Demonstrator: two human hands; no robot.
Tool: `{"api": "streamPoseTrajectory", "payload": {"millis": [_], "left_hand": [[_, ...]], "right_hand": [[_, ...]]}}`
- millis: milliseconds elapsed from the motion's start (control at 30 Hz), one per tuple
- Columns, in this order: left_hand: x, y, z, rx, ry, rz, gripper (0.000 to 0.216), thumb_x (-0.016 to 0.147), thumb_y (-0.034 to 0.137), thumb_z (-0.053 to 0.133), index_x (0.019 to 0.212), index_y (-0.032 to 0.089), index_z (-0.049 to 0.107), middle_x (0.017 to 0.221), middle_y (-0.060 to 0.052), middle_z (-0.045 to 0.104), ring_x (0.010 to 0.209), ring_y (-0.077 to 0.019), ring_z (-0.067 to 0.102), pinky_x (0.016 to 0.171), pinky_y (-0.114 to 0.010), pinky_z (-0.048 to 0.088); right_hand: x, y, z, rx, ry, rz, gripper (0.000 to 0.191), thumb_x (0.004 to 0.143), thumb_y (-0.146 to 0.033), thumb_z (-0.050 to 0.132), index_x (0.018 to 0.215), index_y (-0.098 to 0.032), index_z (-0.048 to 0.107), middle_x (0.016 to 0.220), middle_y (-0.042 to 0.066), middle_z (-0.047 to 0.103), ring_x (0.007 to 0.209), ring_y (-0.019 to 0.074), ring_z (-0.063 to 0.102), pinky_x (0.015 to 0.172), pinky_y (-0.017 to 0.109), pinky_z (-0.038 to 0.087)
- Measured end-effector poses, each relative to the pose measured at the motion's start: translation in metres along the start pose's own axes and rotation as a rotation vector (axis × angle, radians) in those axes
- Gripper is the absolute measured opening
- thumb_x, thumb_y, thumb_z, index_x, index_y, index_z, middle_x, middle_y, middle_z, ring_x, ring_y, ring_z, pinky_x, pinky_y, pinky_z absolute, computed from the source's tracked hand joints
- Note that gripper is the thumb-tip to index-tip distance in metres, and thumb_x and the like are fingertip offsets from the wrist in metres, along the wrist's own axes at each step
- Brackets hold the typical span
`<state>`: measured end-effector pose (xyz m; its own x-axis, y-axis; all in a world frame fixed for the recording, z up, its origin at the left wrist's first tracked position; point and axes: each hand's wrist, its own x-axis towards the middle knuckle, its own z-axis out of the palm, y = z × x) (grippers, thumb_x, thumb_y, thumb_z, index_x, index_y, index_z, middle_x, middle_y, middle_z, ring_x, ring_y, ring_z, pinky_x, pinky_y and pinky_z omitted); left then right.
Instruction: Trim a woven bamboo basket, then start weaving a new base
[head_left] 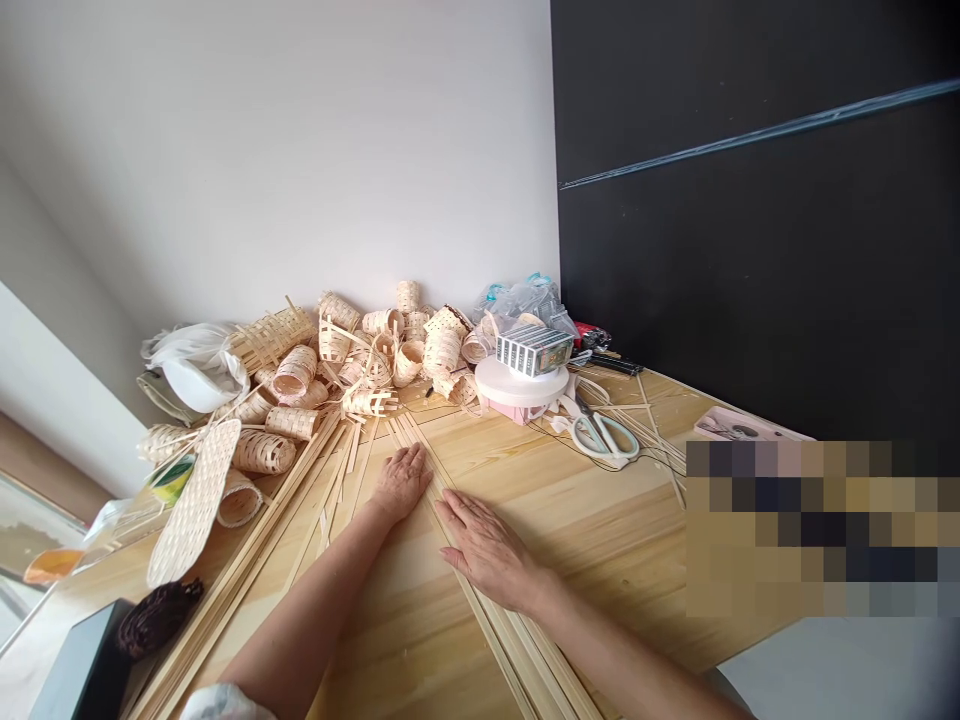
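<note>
My left hand [403, 482] lies palm down at the far part of several long, flat wooden strips [529, 660], its fingers slightly bent over them. Closer to me, my right hand [484, 545] rests flat on the same strips, fingers stretched out and thumb apart. These strips run side by side across the wooden table [405, 620] from the wall side toward me. Neither hand grips anything that I can see; the palms are hidden. Left of my left arm lies another bundle of long strips [244, 540].
Small woven baskets [292, 372] pile up along the wall. A flat woven piece [195, 500] leans at left, behind a dark box [82, 660]. Scissors [604, 438] lie right of a white round stand [523, 384] bearing a patterned box [534, 350]. The right side is pixelated.
</note>
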<state>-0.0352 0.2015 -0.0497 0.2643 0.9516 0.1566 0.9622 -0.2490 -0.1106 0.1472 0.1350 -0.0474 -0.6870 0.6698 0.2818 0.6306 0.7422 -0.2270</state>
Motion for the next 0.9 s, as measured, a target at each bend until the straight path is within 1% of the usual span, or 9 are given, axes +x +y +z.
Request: {"api": "streamPoseTrajectory", "payload": {"millis": [100, 267, 467, 667, 733, 900], "left_hand": [[0.0011, -0.0025, 0.0029, 0.0, 0.007, 0.031, 0.041, 0.09, 0.031, 0.034, 0.129, 0.021, 0.038, 0.135, -0.006, 0.041, 0.123, -0.0217, 0.037, 0.095, -0.039, 0.034], [0.0052, -0.0045, 0.0054, 0.001, 0.02, 0.051, 0.039, 0.089, 0.03, 0.037, 0.127, 0.025, 0.04, 0.133, -0.007, 0.044, 0.121, -0.0219, 0.039, 0.092, -0.04, 0.037], [0.0068, -0.0043, 0.0077, 0.011, 0.036, 0.056, 0.038, 0.089, 0.029, 0.036, 0.127, 0.024, 0.04, 0.132, -0.008, 0.044, 0.122, -0.0209, 0.038, 0.093, -0.04, 0.036], [0.0066, -0.004, 0.0102, 0.007, 0.034, 0.045, 0.038, 0.09, 0.031, 0.035, 0.127, 0.023, 0.041, 0.133, -0.007, 0.043, 0.122, -0.0204, 0.037, 0.095, -0.038, 0.036], [0.0068, -0.0037, 0.0097, 0.001, 0.025, 0.035, 0.039, 0.09, 0.031, 0.034, 0.128, 0.022, 0.04, 0.134, -0.007, 0.041, 0.123, -0.0209, 0.036, 0.096, -0.038, 0.035], [0.0057, -0.0008, 0.0054, -0.014, -0.008, 0.015, 0.043, 0.091, 0.03, 0.033, 0.13, 0.014, 0.037, 0.137, -0.011, 0.037, 0.126, -0.0238, 0.033, 0.099, -0.038, 0.032]], "right_hand": [[0.0005, 0.001, 0.0011, -0.006, 0.016, -0.005, 0.049, 0.085, -0.035, 0.046, 0.127, -0.009, 0.042, 0.132, 0.018, 0.041, 0.123, 0.0272, 0.035, 0.101, 0.042, 0.031], [0.0033, 0.0026, 0.0022, -0.014, 0.036, -0.01, 0.047, 0.084, -0.033, 0.048, 0.123, -0.008, 0.045, 0.13, 0.018, 0.043, 0.122, 0.0268, 0.036, 0.103, 0.04, 0.029], [0.0045, 0.0007, -0.0011, -0.017, 0.02, 0.001, 0.045, 0.084, -0.032, 0.048, 0.123, -0.009, 0.045, 0.13, 0.017, 0.044, 0.122, 0.0265, 0.036, 0.103, 0.04, 0.028], [0.0041, 0.0009, -0.0044, -0.01, -0.013, 0.007, 0.046, 0.086, -0.033, 0.044, 0.124, -0.008, 0.044, 0.132, 0.017, 0.043, 0.123, 0.0251, 0.035, 0.104, 0.039, 0.027], [0.0038, 0.0014, -0.0038, -0.012, -0.026, 0.008, 0.048, 0.085, -0.034, 0.045, 0.124, -0.006, 0.044, 0.132, 0.018, 0.042, 0.124, 0.0252, 0.035, 0.104, 0.039, 0.027], [0.002, 0.0024, -0.0013, -0.021, -0.037, 0.008, 0.05, 0.086, -0.034, 0.042, 0.127, -0.005, 0.042, 0.135, 0.017, 0.038, 0.126, 0.0255, 0.032, 0.104, 0.039, 0.027]]}}
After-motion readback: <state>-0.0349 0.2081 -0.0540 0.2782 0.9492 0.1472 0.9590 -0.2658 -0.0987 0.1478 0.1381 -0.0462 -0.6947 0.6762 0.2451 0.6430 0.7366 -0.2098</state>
